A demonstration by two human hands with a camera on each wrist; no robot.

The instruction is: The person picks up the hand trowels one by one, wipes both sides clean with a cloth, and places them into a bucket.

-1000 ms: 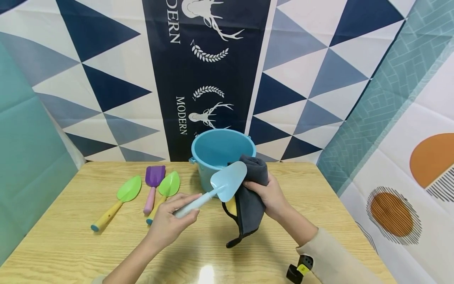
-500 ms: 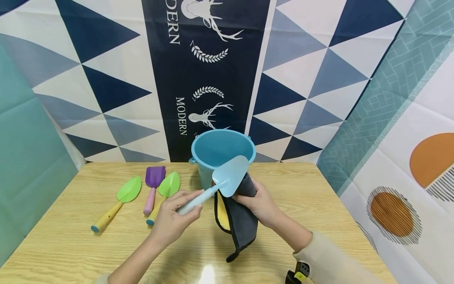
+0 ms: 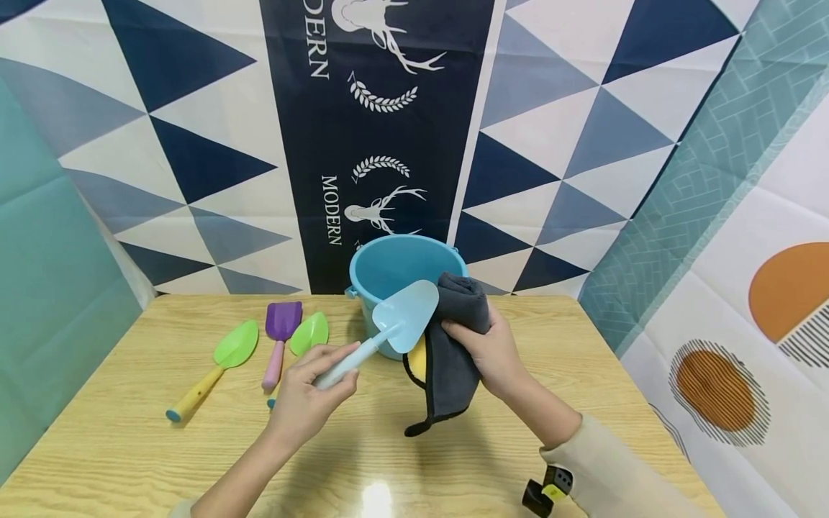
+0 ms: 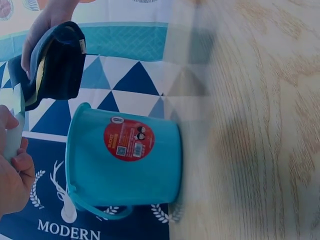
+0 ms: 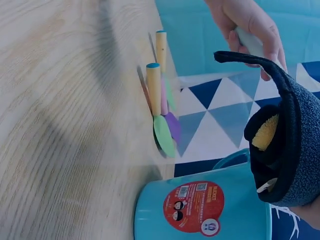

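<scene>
My left hand [image 3: 307,399] grips a light blue trowel [image 3: 406,316] by its handle, the blade pointing up to the right. A dark grey cloth [image 3: 456,374] with black edging and a yellow reverse is bunched in my right hand [image 3: 495,356], its lower corner hanging free. In the head view the blade's right edge meets the cloth; whether they press together I cannot tell. Behind both stands a blue bucket [image 3: 370,313], upright, with a round red label [image 4: 130,139] facing me. In the right wrist view the folded cloth [image 5: 305,145] hides most of the trowel blade.
Left on the wooden table [image 3: 162,475] lie a green trowel with a yellow handle [image 3: 202,392], a purple shovel [image 3: 283,321] and a second green trowel [image 3: 309,333], partly covered by my left hand. A patterned backdrop [image 3: 382,129] rises behind the table.
My right hand drew the cloth down and left across the trowel, then brought it back up and right. The trowel has shifted slightly left. The bucket and table tools stayed put.
</scene>
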